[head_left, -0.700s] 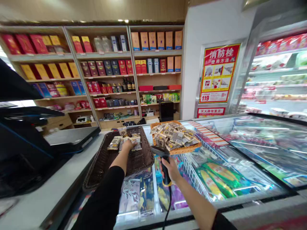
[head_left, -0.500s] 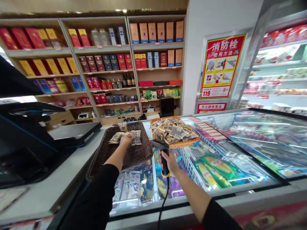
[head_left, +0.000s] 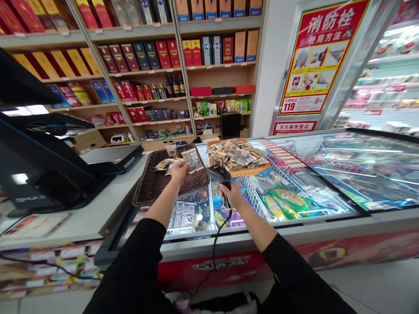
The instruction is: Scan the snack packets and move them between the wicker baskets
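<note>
My left hand is over the dark brown wicker basket, its fingers closed on the edge of a small snack packet. A few similar packets lie in that basket behind and beside the hand. My right hand is wrapped around the handle of a black barcode scanner, whose head points left toward the packet. From the handle a black cable hangs down. Just beyond the scanner, an orange wicker basket holds a heap of the same kind of packets.
Both baskets rest on the glass top of a chest freezer full of frozen goods. At left, a counter carries a scale and a dark checkout terminal. Shelves of boxed bottles line the back wall.
The view has tilted down, showing more of the freezer front and floor. My left hand has turned and raised the packet slightly at its right. The scanner stays in my right hand.
</note>
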{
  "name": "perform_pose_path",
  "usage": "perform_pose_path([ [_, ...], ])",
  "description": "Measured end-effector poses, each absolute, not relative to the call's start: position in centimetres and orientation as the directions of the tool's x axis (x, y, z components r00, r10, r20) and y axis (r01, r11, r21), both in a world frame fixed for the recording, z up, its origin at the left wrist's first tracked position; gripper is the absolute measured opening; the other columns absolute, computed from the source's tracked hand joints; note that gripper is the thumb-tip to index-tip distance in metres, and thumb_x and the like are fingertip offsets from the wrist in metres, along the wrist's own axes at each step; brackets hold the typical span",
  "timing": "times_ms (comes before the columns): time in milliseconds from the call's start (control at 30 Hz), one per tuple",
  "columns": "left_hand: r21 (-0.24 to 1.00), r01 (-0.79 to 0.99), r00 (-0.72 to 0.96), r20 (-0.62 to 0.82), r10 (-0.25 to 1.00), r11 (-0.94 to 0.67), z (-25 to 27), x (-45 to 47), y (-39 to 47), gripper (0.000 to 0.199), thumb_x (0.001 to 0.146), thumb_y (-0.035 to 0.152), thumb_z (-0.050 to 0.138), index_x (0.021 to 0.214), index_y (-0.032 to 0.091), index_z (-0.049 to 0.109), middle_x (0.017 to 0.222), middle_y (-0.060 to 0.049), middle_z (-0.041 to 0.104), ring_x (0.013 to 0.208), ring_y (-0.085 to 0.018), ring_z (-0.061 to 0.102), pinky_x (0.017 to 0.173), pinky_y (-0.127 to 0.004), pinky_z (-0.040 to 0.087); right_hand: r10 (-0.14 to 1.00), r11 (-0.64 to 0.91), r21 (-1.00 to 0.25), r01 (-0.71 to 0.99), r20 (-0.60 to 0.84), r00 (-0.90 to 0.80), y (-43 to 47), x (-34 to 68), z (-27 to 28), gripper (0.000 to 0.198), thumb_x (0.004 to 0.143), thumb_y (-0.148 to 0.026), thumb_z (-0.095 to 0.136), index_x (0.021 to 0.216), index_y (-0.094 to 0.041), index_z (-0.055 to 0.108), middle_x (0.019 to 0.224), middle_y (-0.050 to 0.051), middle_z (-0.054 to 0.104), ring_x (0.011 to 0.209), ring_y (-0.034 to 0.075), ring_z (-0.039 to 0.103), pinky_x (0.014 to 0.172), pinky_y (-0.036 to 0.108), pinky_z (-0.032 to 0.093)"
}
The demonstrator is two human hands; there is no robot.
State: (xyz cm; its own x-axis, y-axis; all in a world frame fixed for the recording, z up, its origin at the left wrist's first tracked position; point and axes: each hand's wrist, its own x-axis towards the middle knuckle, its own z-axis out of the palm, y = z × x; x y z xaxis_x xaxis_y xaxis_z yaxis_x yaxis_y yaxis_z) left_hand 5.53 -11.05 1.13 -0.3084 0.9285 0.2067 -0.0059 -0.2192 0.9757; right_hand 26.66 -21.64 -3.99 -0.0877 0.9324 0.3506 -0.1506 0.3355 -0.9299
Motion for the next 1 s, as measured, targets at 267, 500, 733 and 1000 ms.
perform_pose_path([
  [267,0.967,-0.033,-0.245,0.237,0.940,-0.252,1.45,5.90,-10.96,0.033,0.057,0.033,0.080,0.083,0.014,0.073,0.065,0.001,0.063,0.056,-0.007,0.048,0.053,-0.019,0.038,0.928,0.311,-0.945,-0.101,0.325,-0.181,-22.21,26.44,-3.34,0.032,0.079,-0.050,0.057,0.082,-0.018,0.054,0.052,-0.005,0.051,0.035,0.010,0.045,0.035,0.022,0.036],
  [500,0.965,0.001,-0.223,0.254,0.941,-0.261,1.19,6.00,-10.76,0.040,0.061,0.035,0.078,0.094,0.013,0.074,0.063,0.001,0.064,0.052,-0.007,0.045,0.050,-0.020,0.035,0.923,0.326,-0.945,-0.037,0.326,-0.204,-22.07,26.15,-3.54,0.029,0.081,-0.048,0.056,0.079,-0.019,0.053,0.050,-0.004,0.051,0.034,0.011,0.045,0.036,0.023,0.036],
  [733,0.962,0.035,-0.227,0.271,0.935,-0.270,1.25,6.04,-10.70,0.035,0.060,0.038,0.078,0.086,0.014,0.074,0.061,0.001,0.062,0.055,-0.009,0.050,0.052,-0.021,0.036,0.932,0.306,-0.951,-0.048,0.310,-0.187,-21.96,26.20,-3.61,0.031,0.080,-0.049,0.057,0.077,-0.018,0.053,0.050,-0.004,0.052,0.035,0.011,0.046,0.035,0.023,0.036],
  [1000,0.945,0.135,-0.253,0.322,0.912,-0.296,1.50,5.53,-11.08,0.030,0.063,0.035,0.076,0.085,0.015,0.074,0.066,-0.001,0.066,0.059,-0.012,0.056,0.056,-0.022,0.041,0.952,0.294,-0.928,-0.230,0.305,-0.015,-21.79,26.46,-3.59,0.038,0.076,-0.056,0.060,0.082,-0.019,0.053,0.052,-0.005,0.051,0.035,0.010,0.045,0.035,0.023,0.037],
])
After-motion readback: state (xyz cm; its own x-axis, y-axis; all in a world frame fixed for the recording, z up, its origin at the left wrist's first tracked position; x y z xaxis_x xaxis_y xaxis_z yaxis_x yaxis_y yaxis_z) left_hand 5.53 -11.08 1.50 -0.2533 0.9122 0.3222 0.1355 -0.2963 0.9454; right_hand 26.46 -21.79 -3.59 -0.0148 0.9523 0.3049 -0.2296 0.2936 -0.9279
